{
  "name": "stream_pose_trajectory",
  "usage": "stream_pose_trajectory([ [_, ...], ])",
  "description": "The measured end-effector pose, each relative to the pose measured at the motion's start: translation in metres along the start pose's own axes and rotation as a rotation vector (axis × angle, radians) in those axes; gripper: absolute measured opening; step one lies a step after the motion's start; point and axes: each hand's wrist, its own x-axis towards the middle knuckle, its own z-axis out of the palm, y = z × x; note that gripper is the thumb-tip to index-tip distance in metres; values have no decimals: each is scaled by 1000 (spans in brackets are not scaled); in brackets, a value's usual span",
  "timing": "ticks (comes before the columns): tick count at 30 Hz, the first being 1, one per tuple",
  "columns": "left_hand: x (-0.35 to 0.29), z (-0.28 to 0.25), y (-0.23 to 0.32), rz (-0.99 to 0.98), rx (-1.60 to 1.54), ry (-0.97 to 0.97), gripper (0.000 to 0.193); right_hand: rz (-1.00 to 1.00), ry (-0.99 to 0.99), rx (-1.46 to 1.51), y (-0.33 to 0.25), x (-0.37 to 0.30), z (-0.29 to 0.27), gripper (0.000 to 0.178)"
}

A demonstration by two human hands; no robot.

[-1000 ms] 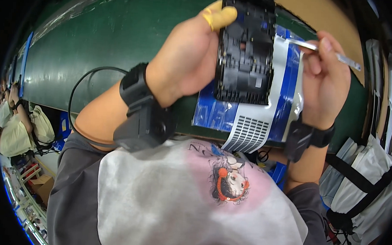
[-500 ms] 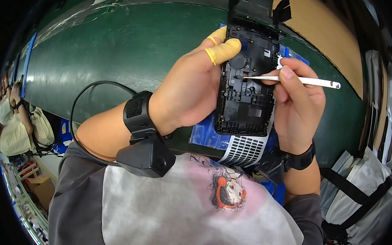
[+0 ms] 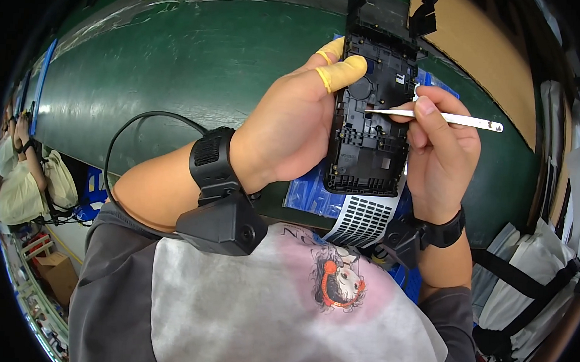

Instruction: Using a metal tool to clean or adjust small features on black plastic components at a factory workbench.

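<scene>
My left hand (image 3: pixel 297 118), with yellow finger cots on thumb and finger, is closed around the left edge of a black plastic housing (image 3: pixel 364 156). The housing's ribbed inner side faces up, and a further black frame part extends from its far end. Between thumb and fingers, my right hand (image 3: pixel 442 140) pinches a pair of white tweezers (image 3: pixel 470 120). Their tip lies over the middle of the housing; whether it touches or grips anything is too small to tell. Partly hidden below the housing is a white sheet with rows of black stickers (image 3: pixel 360 222).
Blue plastic bags (image 3: pixel 309 199) lie under the sheet and housing on the green table mat (image 3: pixel 178 61). A cardboard sheet (image 3: pixel 486 60) is at the far right. White bags (image 3: pixel 522 295) hang beside the table on the right. Another person's arm (image 3: pixel 32 158) shows at the far left.
My left hand and the housing have shifted slightly right and away from me. The tweezers have stayed nearly in place, their tip still over the housing's middle.
</scene>
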Motion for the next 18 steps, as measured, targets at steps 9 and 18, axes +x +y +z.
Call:
stream_pose_trajectory([
  [9, 9, 5, -3, 5, 28, -25, 33, -17, 11, -13, -5, 5, -8, 17],
  [18, 29, 11, 15, 4, 247, 89, 48, -93, 177, 209, -40, 40, -30, 17],
])
